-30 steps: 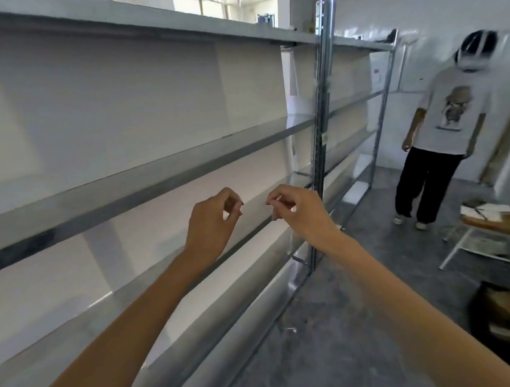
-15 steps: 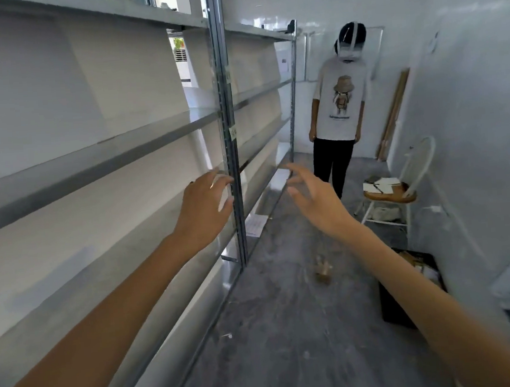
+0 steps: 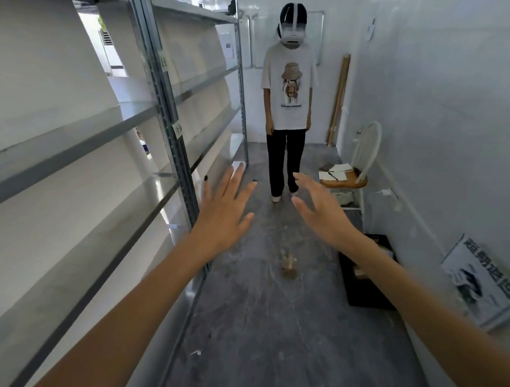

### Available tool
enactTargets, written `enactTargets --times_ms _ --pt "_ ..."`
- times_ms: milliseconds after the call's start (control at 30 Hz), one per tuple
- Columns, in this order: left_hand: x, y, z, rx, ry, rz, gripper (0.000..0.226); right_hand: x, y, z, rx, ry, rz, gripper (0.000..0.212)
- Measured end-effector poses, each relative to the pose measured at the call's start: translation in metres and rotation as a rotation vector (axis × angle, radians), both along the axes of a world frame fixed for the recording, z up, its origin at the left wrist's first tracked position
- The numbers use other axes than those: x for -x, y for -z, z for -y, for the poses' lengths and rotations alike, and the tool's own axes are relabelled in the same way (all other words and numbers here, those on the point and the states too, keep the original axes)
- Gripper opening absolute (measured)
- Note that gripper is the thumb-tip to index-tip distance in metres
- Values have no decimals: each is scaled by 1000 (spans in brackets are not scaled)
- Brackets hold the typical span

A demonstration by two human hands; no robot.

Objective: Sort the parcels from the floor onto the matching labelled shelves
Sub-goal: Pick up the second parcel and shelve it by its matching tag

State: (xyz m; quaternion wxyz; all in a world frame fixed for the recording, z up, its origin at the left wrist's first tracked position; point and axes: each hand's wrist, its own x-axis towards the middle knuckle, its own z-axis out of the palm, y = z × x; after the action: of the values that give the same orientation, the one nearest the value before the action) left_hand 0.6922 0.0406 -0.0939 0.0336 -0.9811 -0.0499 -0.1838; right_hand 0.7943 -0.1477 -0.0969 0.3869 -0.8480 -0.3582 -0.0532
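A small brown object (image 3: 288, 264) lies on the floor (image 3: 259, 331) below the gap between your two hands; it is too blurred to tell whether it is a parcel. Under your right forearm a black crate (image 3: 364, 291) stands against the wall, with cardboard showing inside. Further right of that hand, a white printed bag (image 3: 483, 281) leans on the wall.

Your left hand (image 3: 221, 214) is spread wide, fingers straight, holding nothing. Your right hand (image 3: 323, 212) is also empty, fingers loosely bent and apart. Neither touches anything.

The metal shelves (image 3: 58, 148) run along beside your left arm, and their upright post (image 3: 171, 132), just left of your left hand, carries a small label (image 3: 178, 129). Beyond your fingertips a person (image 3: 288, 97) stands facing you. Past your right hand is a white chair (image 3: 364, 153) with papers (image 3: 335, 171) on its seat.
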Motion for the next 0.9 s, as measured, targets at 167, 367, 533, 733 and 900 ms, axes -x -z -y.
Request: enactTargets --times_ms 167,367,533,733,900 --pt "-42 -3 -28 -3 25 -13 67 -36 -8 -20 110 51 99 56" --pt "-86 4 -56 35 -15 -5 65 -67 3 -34 155 140 158 62" --pt "-125 17 -61 58 -4 22 64 -100 15 -40 157 218 158 64" --pt "-183 26 -63 87 -49 34 66 -165 27 -37 174 231 159 63" --pt "-240 29 -62 111 -88 5 67 -229 36 -35 150 189 117 64"
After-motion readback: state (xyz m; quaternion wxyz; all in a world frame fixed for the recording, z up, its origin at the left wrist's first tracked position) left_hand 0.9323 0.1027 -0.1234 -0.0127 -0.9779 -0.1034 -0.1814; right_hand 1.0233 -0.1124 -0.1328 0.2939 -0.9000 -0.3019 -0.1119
